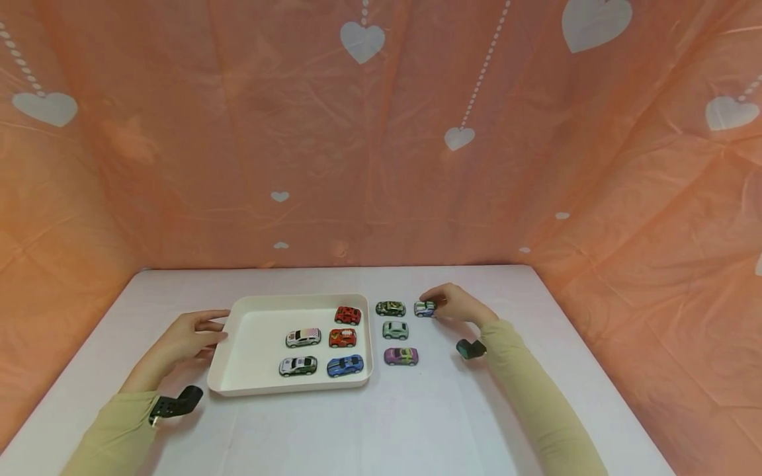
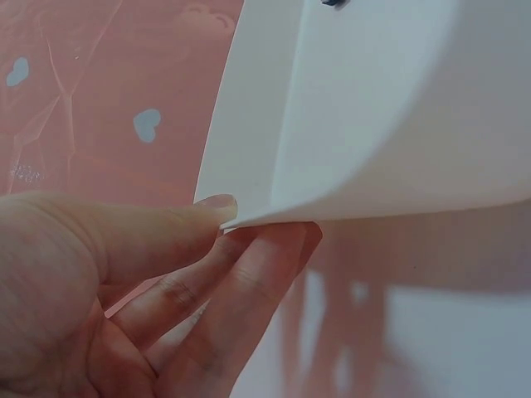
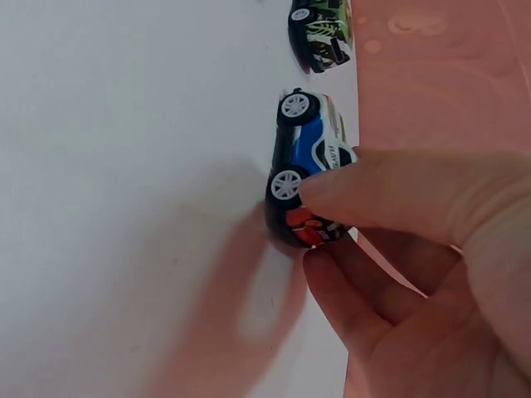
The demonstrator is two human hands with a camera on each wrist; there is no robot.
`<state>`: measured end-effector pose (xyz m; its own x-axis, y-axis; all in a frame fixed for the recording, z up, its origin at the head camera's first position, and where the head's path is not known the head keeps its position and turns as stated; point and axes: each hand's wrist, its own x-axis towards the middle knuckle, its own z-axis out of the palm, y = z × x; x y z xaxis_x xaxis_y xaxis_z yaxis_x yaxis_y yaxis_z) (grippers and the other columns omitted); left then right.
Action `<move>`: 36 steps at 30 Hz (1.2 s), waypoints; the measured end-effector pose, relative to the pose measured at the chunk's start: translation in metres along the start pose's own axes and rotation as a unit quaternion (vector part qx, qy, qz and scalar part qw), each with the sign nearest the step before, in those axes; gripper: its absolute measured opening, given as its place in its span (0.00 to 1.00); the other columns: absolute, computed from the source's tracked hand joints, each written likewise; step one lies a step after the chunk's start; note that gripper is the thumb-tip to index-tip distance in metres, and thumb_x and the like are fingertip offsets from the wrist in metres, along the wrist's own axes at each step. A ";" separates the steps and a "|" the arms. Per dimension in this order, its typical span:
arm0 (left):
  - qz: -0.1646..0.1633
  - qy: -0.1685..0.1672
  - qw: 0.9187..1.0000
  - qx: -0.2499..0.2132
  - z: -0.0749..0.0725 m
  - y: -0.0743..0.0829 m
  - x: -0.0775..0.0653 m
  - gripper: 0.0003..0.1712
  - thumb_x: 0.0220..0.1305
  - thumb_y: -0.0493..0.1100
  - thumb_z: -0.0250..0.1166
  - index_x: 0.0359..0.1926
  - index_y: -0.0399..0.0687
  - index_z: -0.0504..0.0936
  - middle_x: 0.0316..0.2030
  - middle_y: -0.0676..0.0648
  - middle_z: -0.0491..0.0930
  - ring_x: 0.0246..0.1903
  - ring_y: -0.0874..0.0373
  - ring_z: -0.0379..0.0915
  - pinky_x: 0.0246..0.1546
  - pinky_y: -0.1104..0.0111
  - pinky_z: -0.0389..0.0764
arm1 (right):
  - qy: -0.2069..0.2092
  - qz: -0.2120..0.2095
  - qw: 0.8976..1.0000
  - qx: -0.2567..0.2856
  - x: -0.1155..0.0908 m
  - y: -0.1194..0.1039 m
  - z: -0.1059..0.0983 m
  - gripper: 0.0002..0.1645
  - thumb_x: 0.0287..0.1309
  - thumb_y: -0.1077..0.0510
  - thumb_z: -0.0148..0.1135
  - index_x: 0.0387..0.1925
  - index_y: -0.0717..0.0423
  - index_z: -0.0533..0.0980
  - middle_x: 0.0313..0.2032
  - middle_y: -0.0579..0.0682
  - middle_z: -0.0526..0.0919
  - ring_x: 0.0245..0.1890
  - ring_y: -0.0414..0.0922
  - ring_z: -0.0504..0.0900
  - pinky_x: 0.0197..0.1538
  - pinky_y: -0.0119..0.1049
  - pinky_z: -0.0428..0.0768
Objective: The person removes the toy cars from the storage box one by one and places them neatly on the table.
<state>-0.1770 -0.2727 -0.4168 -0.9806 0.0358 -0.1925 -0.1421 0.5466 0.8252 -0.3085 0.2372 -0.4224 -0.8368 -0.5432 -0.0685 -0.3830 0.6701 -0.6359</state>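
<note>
My left hand (image 1: pixel 187 337) pinches the left rim of a white tray (image 1: pixel 250 350), thumb on top and fingers beneath in the left wrist view. Inside the tray stand two red toy cars, a blue toy car (image 1: pixel 345 365) and two white toy cars, all toward its right side. To the right of the tray, my right hand (image 1: pixel 455 303) pinches a white and blue toy car (image 3: pixel 309 157) between thumb and fingers. Close by it is a dark green patterned toy car (image 1: pixel 390 308); a pale green toy car (image 1: pixel 395 330) and a purple toy car (image 1: pixel 401 356) stand nearer me.
The white table (image 1: pixel 428 423) is bounded at the back and sides by an orange curtain (image 1: pixel 321 145) with pale hearts. A black wrist camera (image 1: pixel 178 402) sits on the left sleeve, and another camera (image 1: pixel 471 349) on the right one.
</note>
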 end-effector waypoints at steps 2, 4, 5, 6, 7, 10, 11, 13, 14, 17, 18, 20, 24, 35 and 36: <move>-0.001 0.000 1.000 0.000 0.000 -0.001 0.001 0.33 0.64 0.35 0.62 0.66 0.27 0.60 0.50 0.26 0.74 0.29 0.55 0.77 0.27 0.64 0.80 | 0.000 -0.009 1.000 -0.002 0.000 0.000 -0.001 0.25 0.49 0.75 0.60 0.51 0.61 0.79 0.50 0.54 0.81 0.52 0.50 0.76 0.59 0.47 0.71; -0.001 0.000 1.000 0.000 0.000 -0.001 0.002 0.33 0.64 0.35 0.61 0.66 0.27 0.60 0.50 0.26 0.74 0.29 0.55 0.77 0.27 0.64 0.80 | 0.001 -0.013 1.000 -0.002 0.000 0.001 -0.001 0.25 0.50 0.74 0.59 0.52 0.62 0.79 0.51 0.54 0.81 0.53 0.50 0.76 0.59 0.47 0.70; 0.001 0.001 1.000 -0.001 0.000 -0.002 0.002 0.33 0.64 0.34 0.61 0.66 0.27 0.60 0.50 0.26 0.74 0.29 0.55 0.77 0.27 0.64 0.80 | 0.001 -0.015 1.000 0.000 0.000 0.000 -0.002 0.25 0.51 0.74 0.58 0.53 0.62 0.78 0.51 0.55 0.80 0.54 0.51 0.76 0.59 0.48 0.70; 0.003 0.001 1.000 -0.001 0.000 -0.002 0.002 0.33 0.64 0.34 0.61 0.66 0.27 0.60 0.50 0.26 0.74 0.29 0.55 0.77 0.27 0.64 0.80 | 0.001 -0.018 1.000 0.001 0.000 -0.001 -0.003 0.25 0.51 0.73 0.58 0.54 0.63 0.78 0.52 0.55 0.80 0.54 0.51 0.76 0.59 0.48 0.70; 0.006 0.001 1.000 0.000 0.000 -0.002 0.002 0.33 0.64 0.34 0.61 0.66 0.27 0.61 0.50 0.26 0.74 0.29 0.55 0.77 0.27 0.64 0.80 | 0.002 -0.017 1.000 0.003 0.001 -0.002 -0.003 0.25 0.52 0.73 0.57 0.54 0.63 0.77 0.52 0.55 0.80 0.55 0.52 0.75 0.60 0.48 0.70; 0.013 0.002 1.000 -0.001 0.000 -0.002 0.002 0.33 0.63 0.34 0.62 0.66 0.26 0.61 0.49 0.25 0.74 0.29 0.54 0.77 0.27 0.64 0.80 | 0.003 -0.016 1.000 0.006 0.002 -0.009 -0.005 0.23 0.57 0.70 0.58 0.56 0.62 0.76 0.53 0.54 0.79 0.56 0.51 0.75 0.60 0.48 0.69; 0.015 0.002 1.000 -0.001 -0.001 -0.002 0.002 0.33 0.63 0.34 0.62 0.66 0.26 0.61 0.49 0.25 0.74 0.29 0.54 0.77 0.27 0.63 0.80 | 0.005 -0.022 1.000 0.006 0.003 -0.012 -0.005 0.22 0.58 0.69 0.59 0.56 0.63 0.76 0.54 0.54 0.79 0.56 0.51 0.75 0.60 0.48 0.69; 0.015 0.002 1.000 0.001 -0.001 -0.002 0.002 0.33 0.63 0.34 0.62 0.66 0.26 0.61 0.49 0.25 0.74 0.29 0.54 0.77 0.27 0.63 0.80 | 0.008 -0.040 0.999 0.004 0.004 -0.019 -0.006 0.22 0.59 0.68 0.60 0.56 0.64 0.76 0.54 0.54 0.79 0.55 0.51 0.75 0.60 0.47 0.69; 0.015 0.003 1.000 0.000 -0.001 -0.002 0.002 0.33 0.63 0.34 0.62 0.66 0.26 0.61 0.49 0.25 0.74 0.29 0.54 0.77 0.27 0.63 0.80 | 0.009 -0.053 0.999 0.005 0.005 -0.022 -0.007 0.22 0.58 0.69 0.60 0.55 0.65 0.75 0.54 0.55 0.79 0.55 0.52 0.75 0.60 0.47 0.69; 0.013 0.003 1.000 0.001 -0.001 -0.002 0.001 0.33 0.63 0.34 0.62 0.66 0.26 0.61 0.50 0.25 0.74 0.29 0.54 0.77 0.27 0.63 0.81 | 0.010 -0.087 0.996 0.018 0.006 -0.033 -0.008 0.23 0.56 0.71 0.62 0.55 0.69 0.74 0.54 0.58 0.79 0.55 0.54 0.75 0.60 0.46 0.69; 0.012 0.003 1.000 0.001 -0.001 -0.002 0.001 0.33 0.63 0.34 0.62 0.66 0.26 0.61 0.50 0.25 0.74 0.29 0.54 0.77 0.27 0.63 0.81 | 0.011 -0.095 0.995 0.022 0.006 -0.037 -0.008 0.23 0.56 0.71 0.62 0.55 0.70 0.74 0.53 0.59 0.79 0.55 0.54 0.75 0.60 0.45 0.69; 0.011 0.004 1.000 0.002 0.000 -0.002 0.002 0.33 0.63 0.34 0.62 0.66 0.26 0.61 0.50 0.25 0.74 0.29 0.54 0.77 0.27 0.63 0.80 | 0.011 -0.102 0.994 0.028 0.007 -0.044 -0.007 0.23 0.55 0.71 0.63 0.55 0.69 0.75 0.53 0.58 0.79 0.56 0.53 0.75 0.61 0.43 0.69; 0.011 0.006 1.000 0.005 0.000 -0.001 0.002 0.33 0.64 0.35 0.62 0.66 0.26 0.61 0.49 0.26 0.75 0.29 0.54 0.77 0.27 0.63 0.80 | 0.009 -0.103 0.994 0.027 0.011 -0.058 -0.003 0.24 0.56 0.68 0.64 0.56 0.64 0.75 0.54 0.53 0.79 0.56 0.48 0.75 0.61 0.40 0.68; 0.005 0.004 1.000 0.005 -0.001 -0.003 0.002 0.34 0.64 0.36 0.62 0.66 0.27 0.61 0.51 0.25 0.73 0.30 0.55 0.77 0.28 0.63 0.81 | -0.029 -0.158 0.986 0.044 0.035 -0.099 0.016 0.24 0.57 0.66 0.64 0.57 0.61 0.75 0.56 0.55 0.77 0.56 0.47 0.75 0.61 0.38 0.69; 0.004 0.004 1.000 0.006 -0.001 -0.002 0.002 0.34 0.64 0.36 0.62 0.66 0.28 0.61 0.51 0.25 0.73 0.31 0.55 0.77 0.29 0.63 0.81 | -0.036 -0.164 0.985 0.047 0.037 -0.103 0.019 0.24 0.57 0.66 0.64 0.57 0.61 0.74 0.56 0.55 0.77 0.57 0.47 0.74 0.61 0.38 0.69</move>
<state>-0.1791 -0.2749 -0.4186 -0.9827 0.0338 -0.1822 -0.1330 0.5562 0.8204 -0.2928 0.1387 -0.3738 -0.6430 -0.7592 0.1010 -0.5878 0.4047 -0.7005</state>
